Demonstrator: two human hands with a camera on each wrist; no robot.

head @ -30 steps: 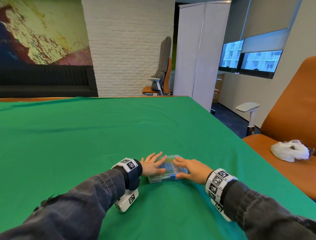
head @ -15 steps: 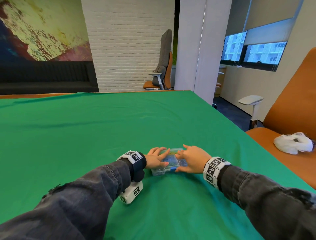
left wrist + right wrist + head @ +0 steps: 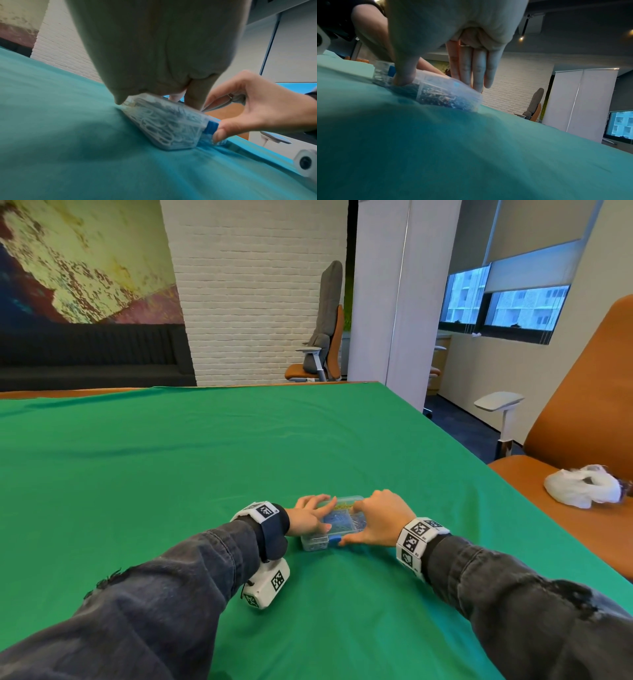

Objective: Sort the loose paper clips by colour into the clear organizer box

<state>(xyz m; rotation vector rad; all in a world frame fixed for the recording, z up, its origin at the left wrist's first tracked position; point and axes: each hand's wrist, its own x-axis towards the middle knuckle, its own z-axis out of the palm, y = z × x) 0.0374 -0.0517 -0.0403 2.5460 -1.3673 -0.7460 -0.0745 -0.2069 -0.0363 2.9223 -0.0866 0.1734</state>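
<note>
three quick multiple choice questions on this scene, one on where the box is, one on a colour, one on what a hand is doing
1. The clear plastic organizer box sits:
A. on the orange chair
B. on the green tablecloth, between both hands
C. on the floor

2. The box's latch is:
A. red
B. yellow
C. blue

3. The right hand:
A. hangs idle
B. holds the box, thumb by the latch
C. holds one loose clip

Answers: 1 B, the head view shows the box on the cloth between the left hand and the right; 2 C, the left wrist view shows blue; 3 B, thumb at the latch, fingers on the lid.
</note>
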